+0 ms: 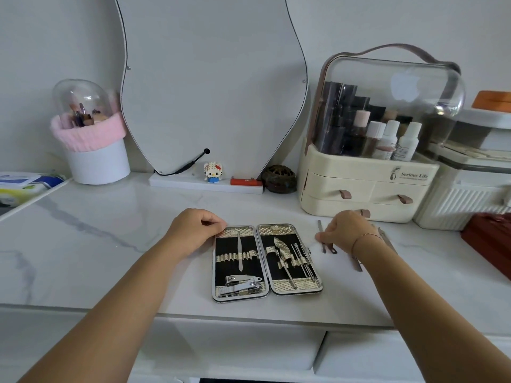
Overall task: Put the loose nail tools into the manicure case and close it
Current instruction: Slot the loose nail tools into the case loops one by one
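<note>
Manicure case (pixel 266 262): open flat near front edge of marble tabletop (pixel 110 244). Left hand (pixel 197 230): curled against its far-left corner, grasp unclear. Right hand (pixel 344 230): curled over loose nail tools (pixel 323 247) just right of case, grasp hidden. Behind: cosmetics organiser (pixel 367 186).

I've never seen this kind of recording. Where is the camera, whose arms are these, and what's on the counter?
No machine here: a person wears one camera on the head, looking down at their own arms. The left hand rests, fingers curled, at the far left corner of the open manicure case, which lies flat on the marble counter with nail clippers and other tools strapped inside. The right hand reaches down onto loose nail tools right of the case; whether it grips one is hidden.
</note>
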Motion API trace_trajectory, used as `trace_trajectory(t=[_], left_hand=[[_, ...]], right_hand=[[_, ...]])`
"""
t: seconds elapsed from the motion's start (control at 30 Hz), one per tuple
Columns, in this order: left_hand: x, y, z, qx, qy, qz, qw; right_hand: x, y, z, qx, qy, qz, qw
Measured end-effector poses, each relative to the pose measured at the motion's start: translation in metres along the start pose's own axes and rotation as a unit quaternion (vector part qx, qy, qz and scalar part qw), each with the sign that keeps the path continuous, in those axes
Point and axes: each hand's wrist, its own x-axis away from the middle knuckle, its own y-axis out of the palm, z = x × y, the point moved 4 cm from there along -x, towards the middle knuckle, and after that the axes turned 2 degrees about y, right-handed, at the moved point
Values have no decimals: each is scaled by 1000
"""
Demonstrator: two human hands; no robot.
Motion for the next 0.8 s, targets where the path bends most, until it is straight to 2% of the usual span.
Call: trace_trajectory(t=[0.2, 0.3, 0.37, 0.47, 0.53, 0.8], left_hand=[[-1, 0, -1, 4, -3, 0, 1000], [-1, 0, -1, -1, -6, -2, 1000], [-1, 0, -2, -1, -11, -3, 1000], [-2, 0, -2, -8, -16, -4, 1000], [-1, 0, -1, -12, -15, -4, 1000], [-3, 1, -1, -30, 3, -1, 1000]], right_hand=[[0, -3, -6, -30, -7, -40, 999], [6, -10, -17, -77, -70, -19, 994], [15, -13, -34, -157, -136, -7, 978], [24, 1, -68, -270, -182, -79, 942], [25, 15, -88, -303, -189, -113, 927], [16, 33, -128, -222, -244, -92, 939]])
